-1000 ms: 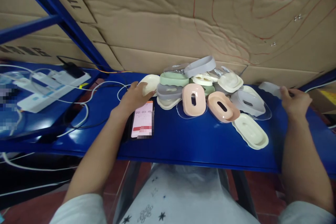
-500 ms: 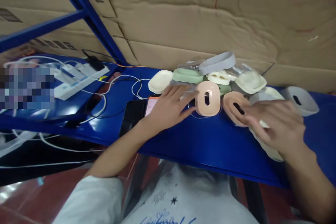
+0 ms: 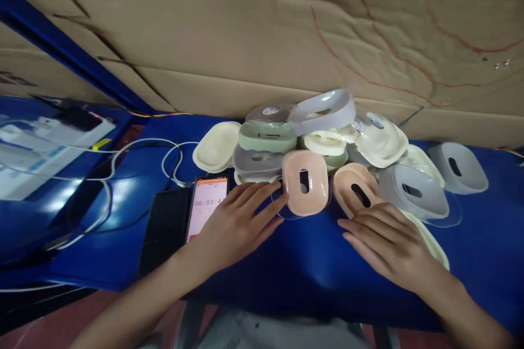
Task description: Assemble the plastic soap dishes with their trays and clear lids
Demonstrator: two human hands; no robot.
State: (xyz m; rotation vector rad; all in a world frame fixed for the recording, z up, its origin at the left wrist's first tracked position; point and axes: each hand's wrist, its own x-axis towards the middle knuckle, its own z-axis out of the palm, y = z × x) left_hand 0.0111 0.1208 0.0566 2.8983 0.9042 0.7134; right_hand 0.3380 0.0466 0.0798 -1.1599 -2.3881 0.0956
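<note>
My left hand (image 3: 241, 223) has its fingers stretched out, the tips at the left edge of a peach plastic cover (image 3: 295, 196) with an oval slot. Beneath that cover a clear rim shows. My right hand (image 3: 391, 240) lies flat with extended fingers at the lower edge of a second, tilted peach plastic piece (image 3: 347, 188), also slotted. Whether the fingertips touch either piece I cannot tell. Beside my right hand stands a grey slotted cover (image 3: 428, 204); a cream piece (image 3: 434, 242) is partly hidden behind the hand.
Behind lies a pile with a green tray (image 3: 266, 144), a pale grey piece (image 3: 323, 120) and cream lids (image 3: 216, 147). A phone (image 3: 207, 202) showing a timer is left of my left hand. Cables and a power strip (image 3: 69, 152) lie further left; cardboard (image 3: 245, 27) stands behind the blue table (image 3: 295, 278).
The view has shifted, bringing the pile closer. My right hand has drawn back left and down from the grey cover, which now shows fully. My left hand stays beside the peach cover.
</note>
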